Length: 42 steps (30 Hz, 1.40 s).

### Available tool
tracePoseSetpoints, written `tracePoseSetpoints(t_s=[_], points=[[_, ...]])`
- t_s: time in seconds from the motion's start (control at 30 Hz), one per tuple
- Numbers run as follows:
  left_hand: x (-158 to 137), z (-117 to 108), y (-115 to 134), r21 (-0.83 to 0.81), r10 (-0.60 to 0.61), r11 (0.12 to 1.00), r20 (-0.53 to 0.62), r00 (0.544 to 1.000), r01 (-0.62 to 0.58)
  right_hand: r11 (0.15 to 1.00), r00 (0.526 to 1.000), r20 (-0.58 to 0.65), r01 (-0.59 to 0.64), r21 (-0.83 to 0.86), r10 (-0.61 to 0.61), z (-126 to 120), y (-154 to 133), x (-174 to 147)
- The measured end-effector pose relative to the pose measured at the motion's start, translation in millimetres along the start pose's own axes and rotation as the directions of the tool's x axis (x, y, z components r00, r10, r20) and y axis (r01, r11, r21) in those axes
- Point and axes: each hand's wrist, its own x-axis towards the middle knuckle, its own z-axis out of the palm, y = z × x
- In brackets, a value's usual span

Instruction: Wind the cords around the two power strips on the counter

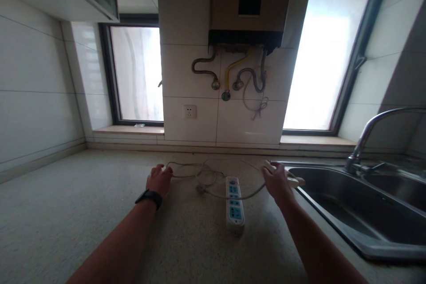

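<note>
A white power strip (235, 204) with blue sockets lies lengthwise on the counter between my hands. Its pale cord (208, 179) spreads in loose loops behind it, with a plug (200, 189) resting to the strip's left. My left hand (159, 180), a dark band on its wrist, has its fingers curled at the left end of the cord. Beside the sink, my right hand (277, 180) is closed on a pale, elongated thing (296, 182), mostly hidden by the fingers. A grey-white cable arcs from this hand across the strip towards the plug.
A steel double sink (336, 204) with a curved tap (364, 135) is on the right. A water heater (251, 4) with hoses and valves hangs on the tiled wall. A wall socket (190, 112) sits below it to the left. Two windows flank the heater.
</note>
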Motion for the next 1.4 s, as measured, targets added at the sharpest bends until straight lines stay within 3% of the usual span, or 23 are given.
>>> tracePoseSetpoints(t_s=[0.07, 0.1, 0.17, 0.23, 0.3, 0.33, 0.4, 0.47, 0.5, 0.63, 0.73, 0.83, 1.0, 1.17, 1.33, 1.4], points=[[2, 3, -2, 0.023, -0.034, 0.999, 0.048, 0.998, 0.033, 0.988, 0.995, -0.083, 0.049, -0.143, -0.062, 5, -8, -6], [2, 4, -1, 0.033, -0.040, 0.999, 0.065, 0.997, 0.038, 0.974, 0.991, -0.065, 0.103, -0.201, -0.118, 7, -14, -11], [1, 5, 3, 0.054, -0.041, 0.998, 0.075, 0.996, 0.037, 0.927, 0.953, 0.167, 0.288, -0.240, -0.253, 12, -27, -22], [-2, 5, 11, 0.080, -0.042, 0.996, 0.061, 0.997, 0.037, 0.888, 0.808, 0.487, 0.442, -0.130, -0.331, 15, -42, -35], [-8, 5, 21, 0.109, -0.046, 0.993, 0.031, 0.998, 0.043, 0.863, 0.665, 0.677, 0.499, -0.086, -0.317, 16, -53, -45], [-11, 4, 26, 0.124, -0.046, 0.991, 0.011, 0.999, 0.044, 0.857, 0.623, 0.728, 0.507, -0.096, -0.287, 16, -57, -49], [-18, -2, 39, 0.141, -0.018, 0.990, -0.022, 1.000, 0.021, 0.847, 0.583, 0.779, 0.514, -0.132, -0.232, 17, -60, -52], [-26, -15, 54, 0.137, 0.058, 0.989, -0.039, 0.998, -0.053, 0.851, 0.603, 0.769, 0.501, -0.157, -0.213, 18, -59, -50], [-30, -23, 63, 0.125, 0.132, 0.984, -0.046, 0.990, -0.125, 0.863, 0.639, 0.737, 0.479, -0.160, -0.218, 19, -56, -48], [-57, -54, 109, -0.026, 0.351, 0.935, -0.064, 0.934, -0.353, 0.951, 0.884, 0.402, 0.298, -0.088, -0.239, 24, -40, -34], [-88, -58, 145, -0.208, 0.444, 0.876, -0.007, 0.896, -0.436, 0.983, 0.969, 0.165, 0.186, -0.011, -0.182, 31, -25, -24], [-117, -44, 174, -0.274, 0.551, 0.808, 0.037, 0.834, -0.522, 0.993, 0.992, 0.045, 0.118, -0.007, -0.118, 40, -12, -19], [-129, -26, 194, -0.234, 0.549, 0.834, 0.253, 0.797, -0.500, 0.998, 0.997, -0.062, 0.048, -0.026, -0.050, 50, 1, -17], [-108, -29, 185, -0.110, 0.518, 0.854, 0.268, 0.812, -0.509, 0.999, 0.990, -0.140, -0.011, -0.035, 0.006, 49, 8, -12], [-97, -17, 175, -0.025, 0.480, 0.876, 0.142, 0.866, -0.482, 0.997, 0.993, -0.115, -0.035, -0.072, 0.026, 51, 10, -13], [-95, -11, 176, -0.047, 0.463, 0.886, 0.149, 0.874, -0.462, 0.995, 0.994, -0.110, -0.035, -0.090, 0.025, 53, 10, -15]])
